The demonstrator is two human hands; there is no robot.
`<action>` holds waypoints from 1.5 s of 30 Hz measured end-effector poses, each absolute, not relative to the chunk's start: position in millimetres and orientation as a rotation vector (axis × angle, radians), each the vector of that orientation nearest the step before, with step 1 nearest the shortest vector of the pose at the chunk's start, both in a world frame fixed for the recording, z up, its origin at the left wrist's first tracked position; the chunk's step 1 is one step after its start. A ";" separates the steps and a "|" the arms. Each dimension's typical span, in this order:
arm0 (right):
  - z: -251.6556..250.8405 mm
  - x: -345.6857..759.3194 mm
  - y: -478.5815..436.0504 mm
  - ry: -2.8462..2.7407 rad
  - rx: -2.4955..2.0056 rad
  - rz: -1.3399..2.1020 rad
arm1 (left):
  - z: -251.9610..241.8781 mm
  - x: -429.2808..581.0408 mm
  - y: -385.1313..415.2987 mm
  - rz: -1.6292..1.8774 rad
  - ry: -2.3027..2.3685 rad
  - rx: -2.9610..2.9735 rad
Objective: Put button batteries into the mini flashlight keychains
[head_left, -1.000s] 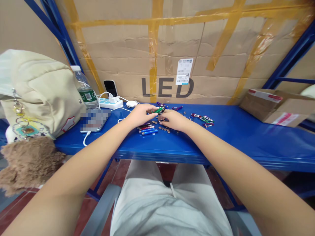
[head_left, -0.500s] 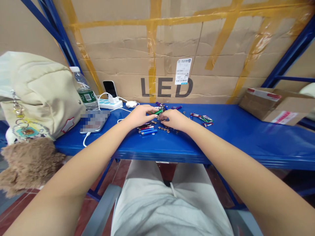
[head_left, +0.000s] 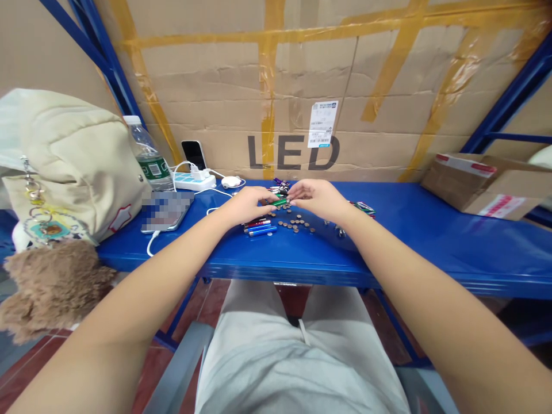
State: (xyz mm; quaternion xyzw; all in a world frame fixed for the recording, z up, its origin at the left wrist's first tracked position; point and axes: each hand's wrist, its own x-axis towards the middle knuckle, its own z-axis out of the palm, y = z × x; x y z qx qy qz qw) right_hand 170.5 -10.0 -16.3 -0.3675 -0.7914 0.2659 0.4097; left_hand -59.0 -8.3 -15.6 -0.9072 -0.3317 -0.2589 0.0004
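A slim green metal tube (head_left: 280, 202), like the body of a mini flashlight, is pinched between the thumb and fingers of my left hand (head_left: 245, 204). At the tube's right end my right hand (head_left: 322, 198) has its thumb and fingers together. Whatever is between those fingertips is too small to make out. Small coin-like discs (head_left: 298, 222), perhaps button cells, lie scattered below the hands. Blue tubes (head_left: 263, 231) and dark red ones rest beside my left wrist. Behind the hands is a pile of purple and dark tubes (head_left: 281, 183).
Small metal parts (head_left: 340, 231) and coloured clips (head_left: 364, 208) lie near my right forearm. A phone (head_left: 167, 213) with a cable, a power strip (head_left: 193, 181), a water bottle (head_left: 149, 155) and a cream bag (head_left: 73, 167) stand left. A cardboard box (head_left: 478, 184) sits right.
My right hand has lifted from among the discs and shifted up and right, to the green tube's end. My left hand still holds the tube. More discs and metal parts now show.
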 end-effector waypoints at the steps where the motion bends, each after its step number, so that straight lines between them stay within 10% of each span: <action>1: -16.3 169.9 -10.5 -1.985 -0.921 0.679 | -15.6 -58.9 -8.3 -0.811 -1.043 -2.858; 27: -4.8 170.2 -29.0 -2.421 -0.711 -0.337 | -13.9 -58.9 -14.2 -0.879 -1.427 -3.250; 45: -12.2 167.2 -18.6 -1.899 -0.890 0.461 | -19.9 -46.9 -17.2 -0.641 -0.720 -2.199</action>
